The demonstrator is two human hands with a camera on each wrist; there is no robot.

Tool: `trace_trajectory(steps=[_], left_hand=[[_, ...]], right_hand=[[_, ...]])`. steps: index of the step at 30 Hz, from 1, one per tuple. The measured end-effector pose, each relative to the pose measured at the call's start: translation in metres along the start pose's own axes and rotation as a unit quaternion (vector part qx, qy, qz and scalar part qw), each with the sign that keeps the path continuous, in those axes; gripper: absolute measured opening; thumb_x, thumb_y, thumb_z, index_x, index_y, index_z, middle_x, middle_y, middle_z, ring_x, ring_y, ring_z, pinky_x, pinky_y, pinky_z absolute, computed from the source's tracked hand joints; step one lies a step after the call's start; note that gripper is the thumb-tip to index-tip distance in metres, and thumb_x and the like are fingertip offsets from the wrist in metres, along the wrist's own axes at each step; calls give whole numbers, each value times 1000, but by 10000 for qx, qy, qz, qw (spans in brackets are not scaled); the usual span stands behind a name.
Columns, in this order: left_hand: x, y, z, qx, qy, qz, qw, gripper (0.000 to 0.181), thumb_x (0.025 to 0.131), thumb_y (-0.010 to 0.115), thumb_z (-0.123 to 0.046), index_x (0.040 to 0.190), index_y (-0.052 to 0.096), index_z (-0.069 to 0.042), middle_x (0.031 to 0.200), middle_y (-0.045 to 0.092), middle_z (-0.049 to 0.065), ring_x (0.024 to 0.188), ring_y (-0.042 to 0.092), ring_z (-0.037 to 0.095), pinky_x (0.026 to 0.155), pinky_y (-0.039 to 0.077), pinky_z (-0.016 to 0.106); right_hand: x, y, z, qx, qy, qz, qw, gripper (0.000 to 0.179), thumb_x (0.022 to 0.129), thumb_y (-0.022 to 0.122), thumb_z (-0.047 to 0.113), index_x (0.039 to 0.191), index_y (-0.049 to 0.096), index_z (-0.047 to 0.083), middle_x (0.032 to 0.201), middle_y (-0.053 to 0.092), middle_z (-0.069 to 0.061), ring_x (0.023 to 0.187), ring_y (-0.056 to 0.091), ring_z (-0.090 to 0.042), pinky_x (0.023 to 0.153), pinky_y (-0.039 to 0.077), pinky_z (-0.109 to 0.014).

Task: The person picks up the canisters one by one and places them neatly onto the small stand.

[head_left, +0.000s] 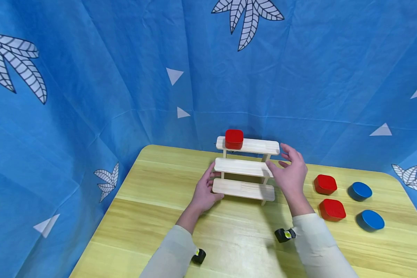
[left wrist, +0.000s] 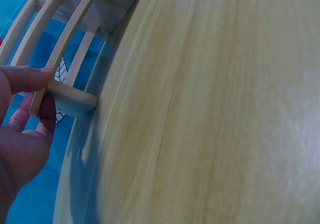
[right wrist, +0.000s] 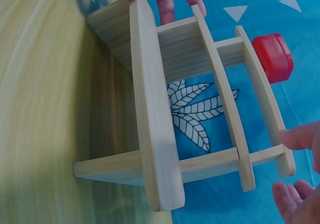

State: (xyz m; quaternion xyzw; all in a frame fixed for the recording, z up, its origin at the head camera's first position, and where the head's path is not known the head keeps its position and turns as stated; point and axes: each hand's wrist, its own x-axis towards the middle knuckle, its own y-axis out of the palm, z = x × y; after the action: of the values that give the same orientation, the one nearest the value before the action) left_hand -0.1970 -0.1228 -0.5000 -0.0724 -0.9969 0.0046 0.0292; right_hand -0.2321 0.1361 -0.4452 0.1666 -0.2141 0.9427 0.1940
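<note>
A three-tier wooden step shelf [head_left: 244,166] stands near the table's back edge. A red rounded-square box [head_left: 234,139] sits on the left part of its top tier. My left hand [head_left: 205,194] pinches the left end of the lowest board, thumb above and fingers below, as the left wrist view shows. Off the right end of the shelf, my right hand [head_left: 290,170] has its thumb and fingers spread apart with nothing between them. In the right wrist view its thumb tip [right wrist: 292,138] is right at the end of the top board.
To the right on the wooden table [head_left: 153,185] lie another two red boxes [head_left: 325,184] and two round blue containers [head_left: 360,191]. A blue patterned curtain [head_left: 132,69] hangs behind the table and along its left side.
</note>
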Motion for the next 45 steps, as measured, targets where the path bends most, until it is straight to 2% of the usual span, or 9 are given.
trace_trajectory(steps=[11, 22, 31, 38, 44, 45], left_hand=[[1, -1, 0, -14, -18, 35, 10000, 116, 67, 68, 33, 160, 26, -22, 137, 49, 19, 114, 53, 32, 89, 54, 35], [1, -1, -1, 39, -29, 14, 10000, 116, 67, 68, 32, 160, 26, -23, 137, 49, 19, 113, 53, 32, 88, 54, 35], [0, 0, -1, 96, -32, -15, 9999, 114, 68, 69, 32, 160, 26, -20, 137, 49, 18, 114, 53, 32, 88, 54, 35], [10, -3, 25, 130, -73, -71, 9999, 121, 66, 70, 32, 159, 25, -31, 138, 49, 13, 117, 52, 31, 89, 54, 36], [10, -2, 27, 143, 72, -118, 9998, 120, 66, 70, 32, 157, 29, -35, 135, 51, 10, 113, 53, 29, 88, 54, 36], [8, -2, 22, 132, 73, -100, 9998, 120, 67, 70, 32, 158, 29, -33, 135, 51, 12, 113, 53, 30, 87, 54, 36]], right_hand=[[-4, -4, -10, 23, 284, 45, 9996, 64, 76, 86, 1, 135, 60, 3, 129, 56, -17, 113, 59, -31, 88, 55, -46], [-7, -7, -19, -102, 234, -26, 9997, 63, 75, 86, 2, 133, 62, 3, 128, 57, -14, 111, 60, -30, 87, 55, -45], [-8, -10, -27, -148, 378, 37, 9992, 65, 77, 85, 6, 137, 60, 6, 132, 57, -12, 113, 59, -31, 88, 54, -47], [-8, -12, -30, -204, 447, 63, 9988, 65, 77, 85, 6, 137, 60, 7, 132, 57, -12, 113, 59, -31, 88, 54, -47], [-9, -13, -32, -211, 478, 72, 9986, 65, 78, 85, 7, 137, 59, 7, 133, 57, -13, 113, 60, -32, 88, 54, -47], [-9, -13, -32, -200, 485, 77, 9986, 65, 78, 85, 7, 137, 59, 6, 133, 57, -13, 113, 60, -32, 88, 54, -48]])
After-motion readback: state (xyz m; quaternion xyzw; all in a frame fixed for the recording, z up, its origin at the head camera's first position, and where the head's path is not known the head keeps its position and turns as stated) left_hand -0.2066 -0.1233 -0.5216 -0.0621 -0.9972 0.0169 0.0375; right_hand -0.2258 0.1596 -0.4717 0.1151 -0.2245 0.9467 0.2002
